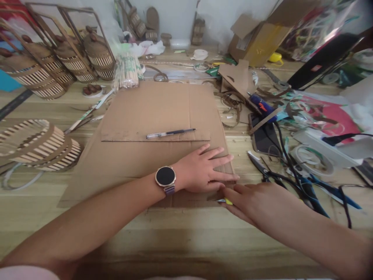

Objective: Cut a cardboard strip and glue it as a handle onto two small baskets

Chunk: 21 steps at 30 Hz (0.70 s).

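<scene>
And here, the large cardboard sheet [116,160] is laid flat on the wooden surface [163,241], directly in front of the body, pinned near its right side by the left hand [202,170], fingers spread wide. By the right hand [256,202], a slim craft knife [229,201] is gripped, fingers pinched around its yellow body, the pale blade by the near edge. Light and fairly stiff, the sheet would seem: easily slid if unpinned, readily creased if squeezed, and best held by a flat palm or lifted by both side edges. The knife looks light too, and should be taken by its body, never the blade. Plain brown is shown, faint fold lines too, with a smaller cardboard piece [157,107] and a pen [171,133] laid on top.
</scene>
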Available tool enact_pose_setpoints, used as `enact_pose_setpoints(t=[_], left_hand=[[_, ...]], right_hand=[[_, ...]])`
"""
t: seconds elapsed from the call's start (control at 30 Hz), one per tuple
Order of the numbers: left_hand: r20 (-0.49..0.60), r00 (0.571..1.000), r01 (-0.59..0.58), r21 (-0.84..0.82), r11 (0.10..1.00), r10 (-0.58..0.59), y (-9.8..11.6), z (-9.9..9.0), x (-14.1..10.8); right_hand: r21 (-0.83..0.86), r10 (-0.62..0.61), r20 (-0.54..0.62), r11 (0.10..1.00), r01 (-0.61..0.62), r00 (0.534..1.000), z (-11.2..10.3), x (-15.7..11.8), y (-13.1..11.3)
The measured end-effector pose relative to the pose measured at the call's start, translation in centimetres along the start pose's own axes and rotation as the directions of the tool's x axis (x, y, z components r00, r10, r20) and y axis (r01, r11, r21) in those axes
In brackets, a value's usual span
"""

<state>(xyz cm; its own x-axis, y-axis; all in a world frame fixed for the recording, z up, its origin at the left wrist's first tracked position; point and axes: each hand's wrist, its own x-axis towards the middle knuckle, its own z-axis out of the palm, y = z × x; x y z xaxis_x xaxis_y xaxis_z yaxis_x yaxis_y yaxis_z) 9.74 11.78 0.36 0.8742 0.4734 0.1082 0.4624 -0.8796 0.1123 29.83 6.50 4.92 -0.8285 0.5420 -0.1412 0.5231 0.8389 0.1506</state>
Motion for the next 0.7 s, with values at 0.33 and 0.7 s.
enact_pose_setpoints(t=[0.33,0.7], left_hand=[[0.012,1.000,-0.011,-0.014,1.000,0.011,-0.1,0.2,0.2],[0.066,0.998,-0.004,-0.049,0.999,0.008,-0.1,-0.6,0.1]], right_hand=[[-0.115,0.019,0.112,0.993,-0.006,0.994,-1.3,1.0,-0.6],[-0.087,0.017,0.162,0.996,-0.002,0.987,-1.1,-0.3,0.2]])
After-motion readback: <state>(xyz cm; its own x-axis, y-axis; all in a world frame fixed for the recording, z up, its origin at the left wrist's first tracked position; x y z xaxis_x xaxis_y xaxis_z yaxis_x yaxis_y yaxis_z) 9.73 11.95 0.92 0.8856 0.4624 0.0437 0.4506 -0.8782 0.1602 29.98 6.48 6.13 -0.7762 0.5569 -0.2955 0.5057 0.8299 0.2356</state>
